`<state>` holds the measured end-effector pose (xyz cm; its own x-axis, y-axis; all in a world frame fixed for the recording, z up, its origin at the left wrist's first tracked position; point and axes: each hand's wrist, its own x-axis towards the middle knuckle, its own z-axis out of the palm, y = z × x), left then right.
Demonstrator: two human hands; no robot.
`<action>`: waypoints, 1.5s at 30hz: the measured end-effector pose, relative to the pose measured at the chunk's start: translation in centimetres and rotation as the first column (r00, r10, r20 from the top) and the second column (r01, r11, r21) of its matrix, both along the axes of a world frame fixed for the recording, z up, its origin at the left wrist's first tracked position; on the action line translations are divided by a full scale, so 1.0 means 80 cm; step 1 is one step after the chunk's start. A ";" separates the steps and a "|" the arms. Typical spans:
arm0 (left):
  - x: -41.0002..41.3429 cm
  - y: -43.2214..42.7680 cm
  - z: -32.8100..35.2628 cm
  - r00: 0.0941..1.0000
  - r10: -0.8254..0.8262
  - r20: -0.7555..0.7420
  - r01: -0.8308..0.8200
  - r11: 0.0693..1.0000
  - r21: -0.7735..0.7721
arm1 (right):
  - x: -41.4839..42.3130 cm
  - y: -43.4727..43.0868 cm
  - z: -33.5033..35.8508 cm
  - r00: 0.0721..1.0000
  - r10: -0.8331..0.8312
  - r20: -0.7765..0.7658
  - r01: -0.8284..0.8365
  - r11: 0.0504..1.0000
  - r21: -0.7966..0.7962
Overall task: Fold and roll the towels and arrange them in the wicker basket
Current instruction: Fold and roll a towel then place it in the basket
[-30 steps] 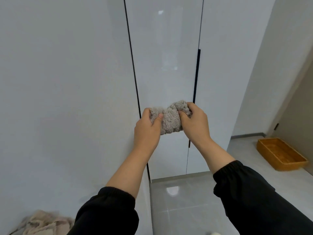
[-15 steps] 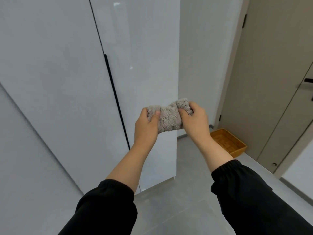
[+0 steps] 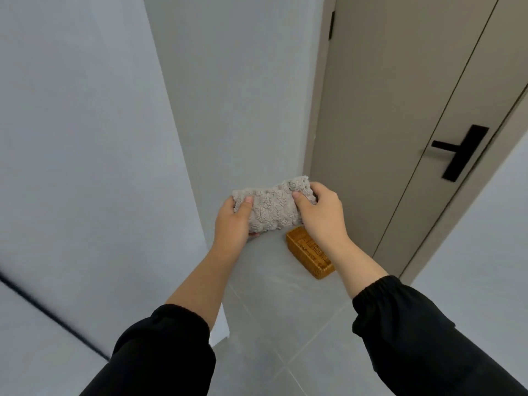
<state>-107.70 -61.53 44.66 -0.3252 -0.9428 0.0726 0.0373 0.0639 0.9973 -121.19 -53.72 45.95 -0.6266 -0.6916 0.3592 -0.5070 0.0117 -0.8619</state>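
Note:
A rolled grey fluffy towel (image 3: 273,208) is held out in front of me at chest height. My left hand (image 3: 233,224) grips its left end, thumb on top. Its right end is gripped by my right hand (image 3: 321,214), fingers curled over the far side. Below and beyond the towel, the brown wicker basket (image 3: 310,254) stands on the grey tiled floor by the door; my right wrist hides part of it. What lies inside the basket cannot be made out.
A beige door (image 3: 400,124) with a black lever handle (image 3: 460,151) stands to the right. A white cabinet (image 3: 85,167) fills the left side, its corner near my left forearm. Grey floor tiles (image 3: 285,324) stretch between me and the basket.
My view has swung to the right, away from the cabinet doors and toward the door. The basket now lies just under the towel. Both hands keep the same grip on the roll.

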 end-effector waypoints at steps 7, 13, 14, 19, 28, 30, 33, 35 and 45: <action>-0.118 -0.141 -0.021 0.988 -0.152 0.011 0.152 0.988 0.029 | -0.097 -0.115 -0.022 0.985 -0.171 0.036 0.171 0.985 0.007; -0.231 -0.227 -0.027 0.944 -0.329 0.018 0.324 0.936 0.135 | -0.182 -0.181 -0.023 0.931 -0.343 0.123 0.342 0.939 0.035; -0.254 -0.240 -0.027 0.937 -0.349 0.024 0.342 0.929 0.145 | -0.202 -0.192 -0.023 0.917 -0.372 0.146 0.369 0.928 0.045; -0.358 -0.288 -0.036 0.896 -0.442 -0.033 0.433 0.858 0.276 | -0.307 -0.226 -0.038 0.890 -0.384 0.245 0.392 0.920 0.019; -0.586 -0.384 -0.093 0.863 -0.504 -0.024 0.470 0.785 0.403 | -0.551 -0.316 -0.094 0.891 -0.320 0.323 0.312 0.947 0.076; -0.635 -0.411 -0.107 0.853 -0.519 0.059 0.464 0.804 0.372 | -0.609 -0.341 -0.099 0.901 -0.300 0.314 0.278 0.954 0.113; -0.682 -0.454 -0.123 0.854 -0.490 0.176 0.438 0.858 0.268 | -0.677 -0.383 -0.107 0.930 -0.225 0.291 0.179 0.968 0.176; -0.702 -0.484 -0.134 0.827 -0.517 0.220 0.467 0.850 0.245 | -0.709 -0.417 -0.115 0.945 -0.146 0.291 0.081 0.971 0.226; -0.770 -0.670 -0.236 0.520 -0.841 0.151 0.645 0.502 0.576 | -0.807 -0.616 -0.214 0.796 -0.013 0.605 -0.166 0.957 0.239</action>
<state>-169.26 -115.17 25.75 -0.8180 -0.2145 -0.5337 -0.4978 -0.2008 0.8437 -185.72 -103.01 28.83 -0.5931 -0.7580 -0.2715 0.0962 0.2681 -0.9586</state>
